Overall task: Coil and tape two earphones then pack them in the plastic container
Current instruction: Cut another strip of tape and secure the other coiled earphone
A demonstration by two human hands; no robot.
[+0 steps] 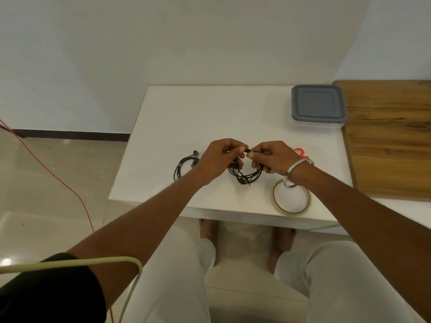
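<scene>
left hand [219, 159] and right hand [270, 157] both pinch the coiled earphone [245, 174] above the table [186, 113], second earphone [184, 166] lying left, container [317, 106] lidded far right; loosened pinch lets loops spring apart before taping.

Centre of frame: left hand [218, 159] and right hand [271, 157] pinch a black coiled earphone [245, 176] above the white worktop [198, 113]; second earphone [184, 166] lies left; plastic container [317, 106] upper right.

head: worn on head | faces forward-down | near white table [210, 108]
</scene>
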